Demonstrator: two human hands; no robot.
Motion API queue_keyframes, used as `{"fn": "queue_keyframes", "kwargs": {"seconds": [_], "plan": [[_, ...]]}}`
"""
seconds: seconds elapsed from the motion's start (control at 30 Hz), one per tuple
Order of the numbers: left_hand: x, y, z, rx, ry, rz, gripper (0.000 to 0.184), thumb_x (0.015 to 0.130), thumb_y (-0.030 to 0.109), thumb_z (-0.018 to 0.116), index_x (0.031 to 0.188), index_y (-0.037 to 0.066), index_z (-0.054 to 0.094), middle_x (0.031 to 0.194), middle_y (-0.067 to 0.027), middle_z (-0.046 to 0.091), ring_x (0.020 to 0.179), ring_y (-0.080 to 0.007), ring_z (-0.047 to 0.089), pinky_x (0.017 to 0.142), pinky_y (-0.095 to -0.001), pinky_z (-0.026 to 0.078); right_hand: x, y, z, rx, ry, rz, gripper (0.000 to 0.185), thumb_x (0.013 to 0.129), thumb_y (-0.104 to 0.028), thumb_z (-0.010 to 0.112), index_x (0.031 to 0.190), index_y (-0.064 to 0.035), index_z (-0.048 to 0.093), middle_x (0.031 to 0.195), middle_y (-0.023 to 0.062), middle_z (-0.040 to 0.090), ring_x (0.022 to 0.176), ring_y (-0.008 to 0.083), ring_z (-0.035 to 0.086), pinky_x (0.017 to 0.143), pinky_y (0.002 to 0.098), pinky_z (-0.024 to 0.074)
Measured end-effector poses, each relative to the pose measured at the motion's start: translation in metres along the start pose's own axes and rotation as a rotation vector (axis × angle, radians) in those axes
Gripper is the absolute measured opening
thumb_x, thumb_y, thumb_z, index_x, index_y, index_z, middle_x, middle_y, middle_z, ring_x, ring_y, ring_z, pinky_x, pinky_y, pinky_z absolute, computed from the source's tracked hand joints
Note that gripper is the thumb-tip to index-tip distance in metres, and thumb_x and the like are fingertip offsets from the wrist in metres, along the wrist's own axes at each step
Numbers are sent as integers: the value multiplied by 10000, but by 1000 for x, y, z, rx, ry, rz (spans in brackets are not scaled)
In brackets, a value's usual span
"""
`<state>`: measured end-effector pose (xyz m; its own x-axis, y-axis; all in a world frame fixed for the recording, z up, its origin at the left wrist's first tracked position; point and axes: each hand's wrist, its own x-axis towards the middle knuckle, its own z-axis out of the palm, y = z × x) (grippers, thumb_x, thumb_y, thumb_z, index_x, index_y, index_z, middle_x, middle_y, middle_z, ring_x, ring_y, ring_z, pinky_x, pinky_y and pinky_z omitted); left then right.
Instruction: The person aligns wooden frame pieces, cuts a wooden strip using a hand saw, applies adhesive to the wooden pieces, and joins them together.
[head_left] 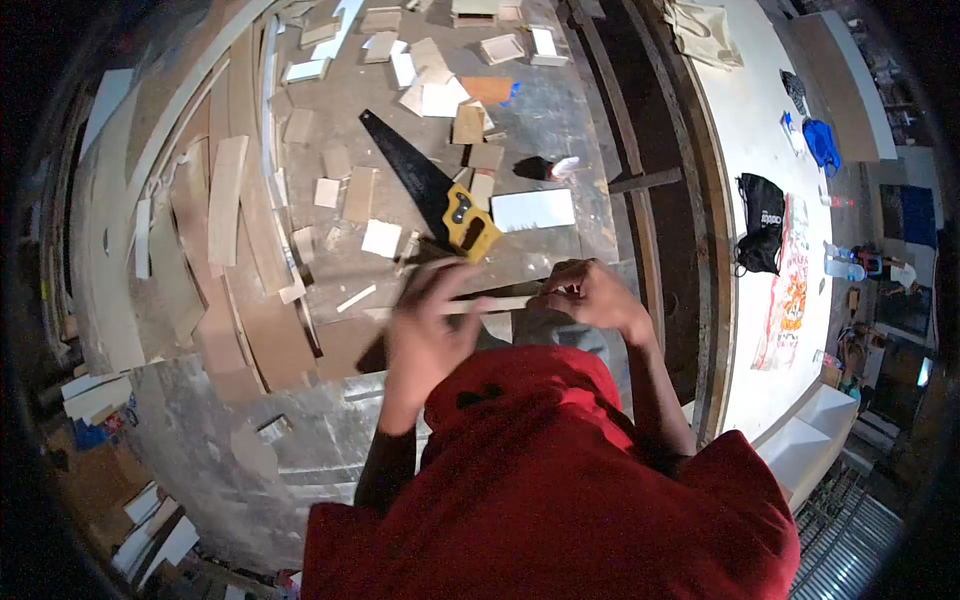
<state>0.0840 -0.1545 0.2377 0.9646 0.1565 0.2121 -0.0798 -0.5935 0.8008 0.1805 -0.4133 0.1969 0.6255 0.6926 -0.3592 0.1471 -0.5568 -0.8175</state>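
Observation:
My right hand (592, 297) is closed in a pinch at the right end of a thin wooden strip (507, 304), held level close in front of my body. My left hand (432, 322) is smeared by motion, its thumb and fingers apart, over the strip's left part. Whether the left thumb touches the strip I cannot tell. Just beyond my hands lies a handsaw (418, 180) with a dark blade and a yellow handle, its tip pointing away to the left. A white rectangular piece (533, 209) rests right of the handle.
Wood offcuts (360, 194) and small box-like pieces (502, 49) are scattered over the worktable (560, 110). Long boards (228, 200) lie along its left side. To the right, beyond a dark gap with beams, a white surface holds a black drawstring bag (762, 222) and a printed sack (788, 290).

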Motion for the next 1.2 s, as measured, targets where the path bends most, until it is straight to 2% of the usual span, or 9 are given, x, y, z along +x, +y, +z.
{"fn": "queue_keyframes", "kwargs": {"seconds": [0.1, 0.23, 0.43, 0.5, 0.57, 0.7, 0.9, 1.07, 1.2], "plan": [[12, 10, 95, 38, -501, -7, 211, 932, 194, 643, 1058, 32, 697, 991, -160, 719, 938, -343, 693, 802, -401, 539, -27, 41, -20, 5, 38, -17, 161, 850, -100, 714, 987, -27, 757, 917, 149, 729, 848, 264, 706, 792, 355, 550], [11, 16, 200, -123, -706, -169, 172, 928, 155, 625, 1017, 28, 698, 866, -141, 732, 833, -303, 716, 744, -411, 540, -71, 100, -68, -45, 118, 49, 173, 853, -87, 708, 1014, -51, 762, 917, 141, 740, 847, 255, 711, 785, 360, 549], [19, 20, 332, -257, -668, -237, 122, 912, 111, 628, 941, 31, 714, 799, -103, 737, 767, -255, 721, 722, -363, 542, -105, 253, -109, 201, 107, 132, 216, 875, -230, 724, 1014, -69, 764, 919, 149, 739, 824, 256, 715, 733, 363, 535], [23, 14, 373, -172, -577, -233, 120, 881, 170, 699, 895, 54, 729, 788, -143, 711, 721, -304, 697, 679, -403, 529, -99, 305, -118, 266, 124, 171, 260, 877, -296, 729, 997, -68, 763, 899, 156, 734, 803, 277, 715, 713, 370, 536], [35, 19, 389, -143, -534, -233, 142, 870, 190, 725, 891, 50, 736, 793, -159, 702, 718, -319, 691, 677, -409, 524, -81, 332, -125, -200, 156, 47, 346, 852, -429, 739, 940, -95, 763, 839, 157, 720, 771, 336, 703, 675, 404, 538], [32, 3, 422, 14, -364, -74, 144, 876, 172, 721, 933, 40, 726, 837, -156, 676, 773, -343, 666, 686, -410, 524, -65, 332, -132, -178, 206, 185, 284, 811, -399, 756, 846, -117, 755, 786, 162, 708, 743, 384, 686, 669, 457, 547], [31, 1, 436, -9, -199, -173, 145, 826, 115, 740, 938, 33, 700, 926, -150, 645, 835, -367, 658, 710, -434, 528, -47, 345, -129, -215, 180, 103, 386, 835, -493, 733, 808, -108, 720, 762, 162, 678, 758, 398, 666, 649, 474, 528], [11, -13, 432, 166, -79, -64, 187, 738, 95, 788, 915, 76, 731, 956, -90, 645, 953, -327, 627, 858, -451, 490, -43, 358, -126, -217, 149, 42, 358, 872, -473, 708, 852, -116, 725, 801, 158, 692, 774, 387, 676, 658, 470, 531], [10, -23, 434, 108, -52, -83, 147, 727, 134, 801, 862, 94, 759, 920, -69, 658, 928, -307, 634, 848, -442, 473, -39, 354, -129, -186, 127, 65, 297, 871, -423, 716, 885, -128, 744, 830, 148, 709, 788, 372, 687, 679, 457, 541]]}}
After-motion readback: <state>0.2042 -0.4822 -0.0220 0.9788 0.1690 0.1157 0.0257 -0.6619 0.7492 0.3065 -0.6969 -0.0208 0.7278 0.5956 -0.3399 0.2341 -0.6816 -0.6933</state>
